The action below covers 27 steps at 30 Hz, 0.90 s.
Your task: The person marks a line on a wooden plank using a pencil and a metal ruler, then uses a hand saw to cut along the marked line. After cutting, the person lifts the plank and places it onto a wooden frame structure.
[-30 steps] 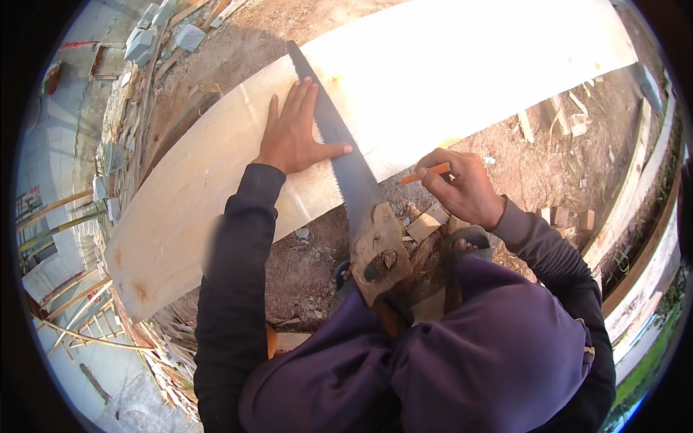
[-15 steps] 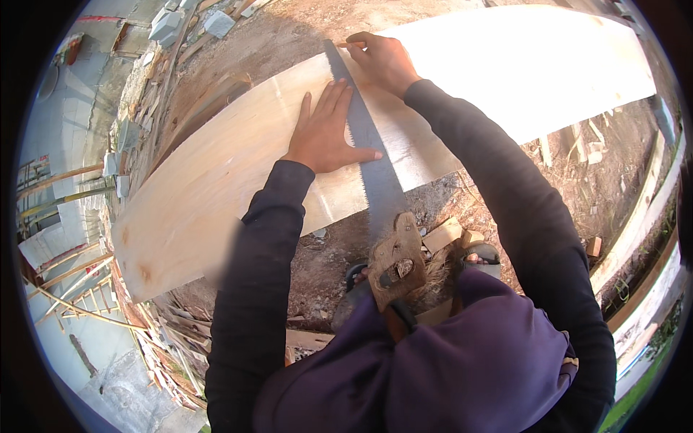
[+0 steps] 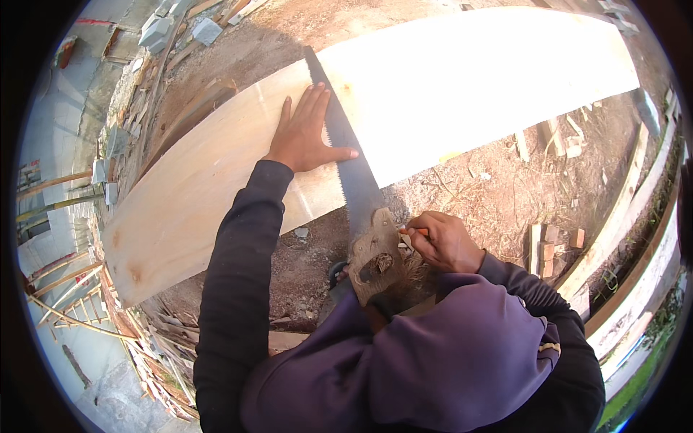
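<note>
A long pale plywood board [image 3: 209, 187] lies across in front of me. Laid flat over it is a handsaw [image 3: 345, 148], its blade crossing the board's width. The saw's worn wooden handle [image 3: 375, 256] juts past the near edge, toward my body. My left hand [image 3: 304, 137] rests flat with fingers spread, partly on the board, with the thumb on the blade. To the right of the saw handle, off the board, my right hand [image 3: 449, 242] pinches a short orange pencil [image 3: 421, 232], mostly hidden by the fingers.
Wood offcuts [image 3: 550, 249] and debris lie on the dirt ground at right. A long plank [image 3: 613, 216] runs along the right side. Pale blocks [image 3: 206, 31] sit at the far left, near a heap of scrap wood [image 3: 137, 108]. Sunlight washes out the board's right part.
My right hand, with the pencil, has come from the saw's far tip back toward me, beside the handle. My left hand stays on the blade and board. The whole view has shifted slightly.
</note>
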### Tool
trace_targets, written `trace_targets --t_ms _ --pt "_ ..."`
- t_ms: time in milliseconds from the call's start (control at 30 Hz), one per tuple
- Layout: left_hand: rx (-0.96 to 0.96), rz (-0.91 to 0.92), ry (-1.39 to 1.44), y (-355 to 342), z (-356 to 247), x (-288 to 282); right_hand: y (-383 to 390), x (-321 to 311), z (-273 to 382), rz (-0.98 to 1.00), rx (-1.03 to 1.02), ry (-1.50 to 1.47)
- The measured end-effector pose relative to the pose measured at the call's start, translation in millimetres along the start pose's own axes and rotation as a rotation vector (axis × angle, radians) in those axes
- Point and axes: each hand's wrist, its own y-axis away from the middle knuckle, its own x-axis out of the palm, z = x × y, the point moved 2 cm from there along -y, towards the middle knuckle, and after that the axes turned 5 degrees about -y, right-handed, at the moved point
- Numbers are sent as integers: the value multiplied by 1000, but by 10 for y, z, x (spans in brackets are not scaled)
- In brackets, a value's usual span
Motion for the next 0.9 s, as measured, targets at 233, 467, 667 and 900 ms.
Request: trace_targets --t_ms 233,467,667,900 --pt "43 -43 34 -88 -45 -71 704 8 -360 -368 386 -398" --pt "139 -119 150 -128 113 78 786 15 -285 -294 232 -306" --pt "191 -120 -32 -293 17 -166 1963 -519 -448 -615 587 -236" --pt "568 -120 -336 -316 154 -264 4466 -269 17 -1201 990 51"
